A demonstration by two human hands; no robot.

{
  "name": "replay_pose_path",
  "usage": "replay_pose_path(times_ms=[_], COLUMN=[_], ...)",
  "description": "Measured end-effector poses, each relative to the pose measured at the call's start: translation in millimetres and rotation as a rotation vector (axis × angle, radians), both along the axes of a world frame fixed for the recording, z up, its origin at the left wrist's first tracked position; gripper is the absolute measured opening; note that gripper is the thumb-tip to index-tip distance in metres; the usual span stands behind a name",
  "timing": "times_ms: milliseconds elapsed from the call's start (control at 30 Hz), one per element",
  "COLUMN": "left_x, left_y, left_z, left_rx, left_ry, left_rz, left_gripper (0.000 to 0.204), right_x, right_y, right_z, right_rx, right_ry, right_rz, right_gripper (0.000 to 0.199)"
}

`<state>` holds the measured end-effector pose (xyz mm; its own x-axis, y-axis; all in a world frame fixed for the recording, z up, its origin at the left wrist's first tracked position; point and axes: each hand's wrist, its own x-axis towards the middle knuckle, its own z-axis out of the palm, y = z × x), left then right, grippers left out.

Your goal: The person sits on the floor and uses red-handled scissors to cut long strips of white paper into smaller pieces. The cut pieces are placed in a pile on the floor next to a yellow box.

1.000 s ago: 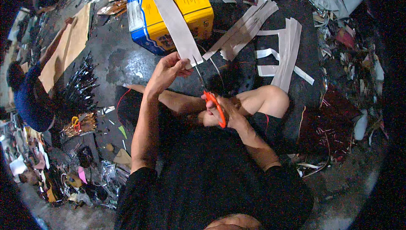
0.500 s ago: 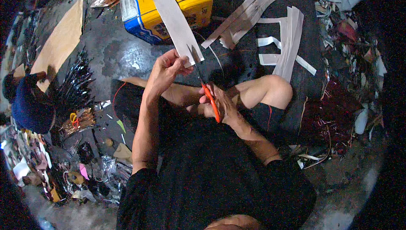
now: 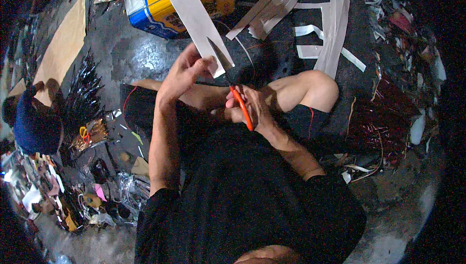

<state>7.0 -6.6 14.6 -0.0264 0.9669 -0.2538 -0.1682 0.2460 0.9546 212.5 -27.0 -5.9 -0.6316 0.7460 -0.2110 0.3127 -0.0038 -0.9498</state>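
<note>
My left hand [image 3: 187, 72] pinches the lower end of a long pale grey strip [image 3: 191, 14] between thumb and fingers. The strip slants up and away to the far left, passing over a yellow and blue box. In my right hand [image 3: 257, 111] are scissors with orange handles [image 3: 241, 107], fingers wrapped round the grips. Their dark blades lie at the strip's near end, one blade showing against the pale surface, just right of my left thumb. Both hands are above my crossed legs.
Beyond my hands stands the yellow and blue box [image 3: 213, 1]. Bundles of similar strips [image 3: 274, 9] and more strips [image 3: 332, 35] lie at the far right. A tan sheet [image 3: 63, 45], dark bristly strands [image 3: 85, 86] and a dark blue rounded thing [image 3: 38, 123] are at left. Scraps [image 3: 97, 201] litter both sides.
The scissor blades show more widely against the strip's end and reach further up it. My left hand has shifted slightly left. The whole view has moved a little, raising the box and strips.
</note>
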Motion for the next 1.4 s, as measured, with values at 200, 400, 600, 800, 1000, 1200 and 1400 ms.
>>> replay_pose_path(times_ms=[200, 400, 600, 800, 1000, 1200, 1400], left_x=[-12, -2, -17, 2, -11, -1, -13], left_y=[4, -4, 8, -5, 8, -3, 10], left_z=[-6, -10, -10, -12, 1, -16, 6], left_rx=[-0.081, -0.013, 0.031, -0.052, -0.081, -0.026, -0.173], left_ry=[0.082, 0.05, 0.111, 0.063, 0.082, 0.174, 0.076], left_rz=[-0.129, -0.09, -0.108, -0.124, -0.048, -0.115, -0.047], left_gripper=[0.028, 0.024, 0.026, 0.026, 0.03, 0.027, 0.032], right_x=[-4, -5, 1, -5, 3, -7, 0], right_y=[-8, 2, -2, 8, 3, 15, 10], right_z=[-32, -17, 2, -16, -3, -10, -1], right_rx=[0.07, -0.104, -0.099, -0.025, -0.144, -0.231, -0.03], right_ry=[0.053, 0.233, 0.142, -0.092, 0.134, 0.03, 0.089], right_rz=[-0.115, -0.033, -0.069, 0.062, -0.012, 0.031, 0.007], right_gripper=[0.034, 0.036, 0.04, 0.034, 0.035, 0.036, 0.033])
